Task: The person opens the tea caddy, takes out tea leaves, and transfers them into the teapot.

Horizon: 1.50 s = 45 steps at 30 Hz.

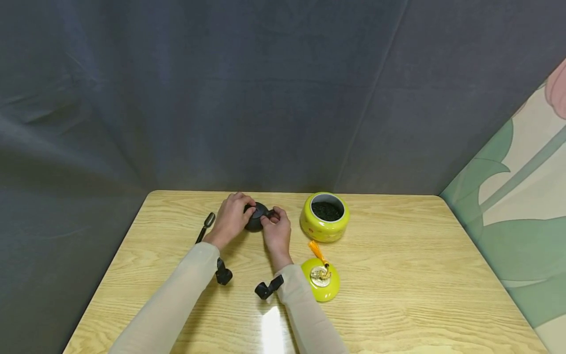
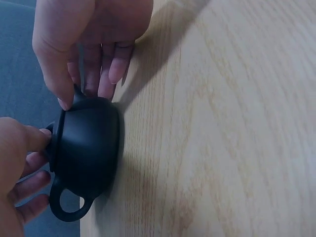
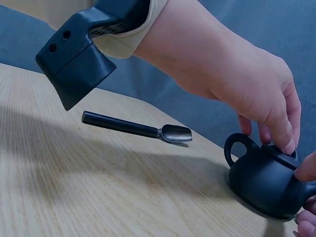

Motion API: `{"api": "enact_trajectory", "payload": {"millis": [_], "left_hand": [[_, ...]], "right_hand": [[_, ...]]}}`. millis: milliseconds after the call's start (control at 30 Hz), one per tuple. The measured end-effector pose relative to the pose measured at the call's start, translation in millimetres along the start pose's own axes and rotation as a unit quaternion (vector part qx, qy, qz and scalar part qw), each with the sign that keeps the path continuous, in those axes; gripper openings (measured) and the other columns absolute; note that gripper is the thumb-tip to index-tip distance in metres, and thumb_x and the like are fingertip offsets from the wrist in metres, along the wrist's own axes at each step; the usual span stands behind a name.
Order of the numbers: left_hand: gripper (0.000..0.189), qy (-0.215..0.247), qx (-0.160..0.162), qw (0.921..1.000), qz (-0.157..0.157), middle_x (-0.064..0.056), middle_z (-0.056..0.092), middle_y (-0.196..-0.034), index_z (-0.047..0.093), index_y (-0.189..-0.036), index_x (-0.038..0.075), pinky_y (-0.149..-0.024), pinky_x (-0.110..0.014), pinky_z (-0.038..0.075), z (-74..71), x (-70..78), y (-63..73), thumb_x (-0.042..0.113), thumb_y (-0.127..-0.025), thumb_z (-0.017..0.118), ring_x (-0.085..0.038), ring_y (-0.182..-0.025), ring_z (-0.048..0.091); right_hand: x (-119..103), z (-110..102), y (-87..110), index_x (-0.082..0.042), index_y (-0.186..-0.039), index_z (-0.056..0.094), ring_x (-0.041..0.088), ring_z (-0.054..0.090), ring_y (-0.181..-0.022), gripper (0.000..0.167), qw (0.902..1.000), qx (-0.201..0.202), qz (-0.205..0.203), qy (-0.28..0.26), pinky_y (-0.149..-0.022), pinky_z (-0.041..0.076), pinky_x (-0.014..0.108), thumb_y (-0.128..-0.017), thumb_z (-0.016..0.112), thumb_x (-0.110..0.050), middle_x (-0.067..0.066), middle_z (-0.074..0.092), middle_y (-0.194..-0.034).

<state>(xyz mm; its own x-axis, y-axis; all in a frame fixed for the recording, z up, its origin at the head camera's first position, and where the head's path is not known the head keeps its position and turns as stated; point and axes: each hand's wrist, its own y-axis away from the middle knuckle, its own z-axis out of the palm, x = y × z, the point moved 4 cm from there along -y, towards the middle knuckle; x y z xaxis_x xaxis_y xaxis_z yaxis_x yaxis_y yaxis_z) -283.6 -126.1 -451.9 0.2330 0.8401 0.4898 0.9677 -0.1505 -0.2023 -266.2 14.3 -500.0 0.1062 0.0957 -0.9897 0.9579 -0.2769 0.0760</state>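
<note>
A small black teapot (image 2: 91, 148) stands on the table with its lid (image 2: 58, 140) on top. My left hand (image 1: 232, 216) reaches over it from the handle side, thumb and fingers pinching at the lid's knob. Beside the spout (image 3: 311, 189), my right hand (image 1: 277, 233) grips the pot, its thumb at the upper rim and its fingers curled near the spout. The looped handle (image 2: 69, 216) points away from the right hand and is free of both hands. Left of the left hand lies a tea scoop (image 3: 123, 124) with a black handle and metal bowl.
To the right stands an uncovered yellow-green jar (image 1: 325, 231) containing dark tea leaves (image 1: 327, 211). Its domed lid (image 1: 325, 293), with an orange tassel (image 1: 317, 251), lies nearer me by the right sleeve. A dark curtain (image 1: 283, 98) hangs behind the wooden table (image 1: 411, 275).
</note>
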Motion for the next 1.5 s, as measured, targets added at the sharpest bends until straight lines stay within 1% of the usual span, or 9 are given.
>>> {"api": "enact_trajectory", "payload": {"millis": [267, 433, 600, 867, 967, 1100, 1267, 1433, 1500], "left_hand": [[0.022, 0.015, 0.0, 0.9999, -0.005, -0.011, 0.069, -0.13, 0.076, -0.123, 0.012, -0.107, -0.053, 0.053, 0.6, -1.0, 4.0, 0.023, -0.105, 0.07, -0.035, -0.126, 0.061], [0.022, 0.025, 0.002, 0.9997, -0.005, -0.01, 0.069, -0.131, 0.076, -0.123, 0.013, -0.106, -0.053, 0.054, -5.3, 1.0, 9.1, 0.025, -0.105, 0.071, -0.034, -0.128, 0.061], [0.021, 0.024, 0.005, 0.9997, 0.003, -0.008, 0.07, -0.128, 0.076, -0.121, 0.014, -0.102, -0.051, 0.056, -12.2, 5.1, 18.3, 0.025, -0.104, 0.071, -0.032, -0.124, 0.062], [0.022, 0.035, 0.018, 0.9986, 0.036, -0.007, 0.071, -0.122, 0.077, -0.12, 0.012, -0.093, -0.049, 0.057, -21.3, 18.9, 44.1, 0.024, -0.102, 0.075, -0.029, -0.113, 0.064], [0.022, 0.042, 0.022, 0.9979, 0.044, -0.006, 0.071, -0.12, 0.078, -0.119, 0.012, -0.091, -0.047, 0.056, -22.4, 23.5, 54.5, 0.023, -0.101, 0.076, -0.028, -0.112, 0.064], [0.02, 0.041, 0.018, 0.9979, 0.048, -0.003, 0.071, -0.119, 0.078, -0.118, 0.013, -0.094, -0.046, 0.057, -21.6, 28.3, 68.2, 0.022, -0.1, 0.077, -0.025, -0.112, 0.064], [0.018, 0.031, 0.022, 0.9979, 0.052, 0.0, 0.071, -0.117, 0.078, -0.115, 0.014, -0.094, -0.045, 0.057, -22.8, 35.4, 86.0, 0.022, -0.099, 0.079, -0.023, -0.112, 0.064], [0.018, 0.028, 0.029, 0.9967, 0.071, 0.002, 0.071, -0.115, 0.078, -0.114, 0.015, -0.086, -0.04, 0.056, -24.8, 47.9, 101.7, 0.021, -0.097, 0.081, -0.019, -0.105, 0.063], [0.02, 0.027, 0.032, 0.9962, 0.077, 0.003, 0.072, -0.115, 0.078, -0.114, 0.015, -0.084, -0.038, 0.056, -25.3, 53.0, 106.7, 0.021, -0.096, 0.082, -0.018, -0.103, 0.063]], "right_hand": [[-1.1, -3.6, 3.7, 0.002, -0.144, 0.06, 0.034, 0.064, -0.118, 0.049, 1.0, -0.004, 0.006, 0.003, -0.1, 0.056, 0.046, -0.097, 0.073, -0.005, 0.023, 0.067, -0.136], [0.7, -9.1, 6.8, 0.001, -0.146, 0.058, 0.037, 0.063, -0.125, 0.051, 0.9999, -0.008, 0.007, -0.001, -0.107, 0.054, 0.05, -0.099, 0.073, -0.008, 0.023, 0.066, -0.14], [2.8, -14.8, 14.6, -0.001, -0.147, 0.058, 0.037, 0.062, -0.128, 0.052, 0.9999, -0.016, 0.003, 0.006, -0.111, 0.052, 0.052, -0.098, 0.073, -0.008, 0.021, 0.066, -0.141], [0.6, -23.5, 37.6, -0.001, -0.15, 0.055, 0.038, 0.061, -0.133, 0.057, 0.9984, -0.041, -0.019, 0.034, -0.114, 0.05, 0.054, -0.098, 0.073, -0.008, 0.021, 0.063, -0.145], [-4.7, -28.8, 49.6, -0.001, -0.151, 0.054, 0.038, 0.06, -0.132, 0.057, 0.9963, -0.061, -0.038, 0.047, -0.113, 0.05, 0.056, -0.098, 0.073, -0.009, 0.02, 0.063, -0.145], [-12.7, -38.1, 66.4, -0.004, -0.152, 0.053, 0.037, 0.058, -0.131, 0.057, 0.9919, -0.095, -0.062, 0.057, -0.112, 0.049, 0.059, -0.099, 0.073, -0.012, 0.019, 0.061, -0.147], [-22.7, -56.6, 87.4, -0.007, -0.153, 0.052, 0.037, 0.058, -0.134, 0.058, 0.9865, -0.127, -0.08, 0.065, -0.11, 0.05, 0.057, -0.1, 0.073, -0.016, 0.018, 0.061, -0.149], [-31.6, -80.2, 102.7, -0.009, -0.154, 0.052, 0.038, 0.057, -0.136, 0.058, 0.9832, -0.151, -0.081, 0.062, -0.106, 0.05, 0.05, -0.101, 0.073, -0.016, 0.015, 0.061, -0.15], [-35.0, -90.9, 107.1, -0.01, -0.154, 0.052, 0.037, 0.057, -0.136, 0.058, 0.9836, -0.15, -0.079, 0.061, -0.106, 0.05, 0.047, -0.1, 0.073, -0.015, 0.013, 0.061, -0.149]]}}
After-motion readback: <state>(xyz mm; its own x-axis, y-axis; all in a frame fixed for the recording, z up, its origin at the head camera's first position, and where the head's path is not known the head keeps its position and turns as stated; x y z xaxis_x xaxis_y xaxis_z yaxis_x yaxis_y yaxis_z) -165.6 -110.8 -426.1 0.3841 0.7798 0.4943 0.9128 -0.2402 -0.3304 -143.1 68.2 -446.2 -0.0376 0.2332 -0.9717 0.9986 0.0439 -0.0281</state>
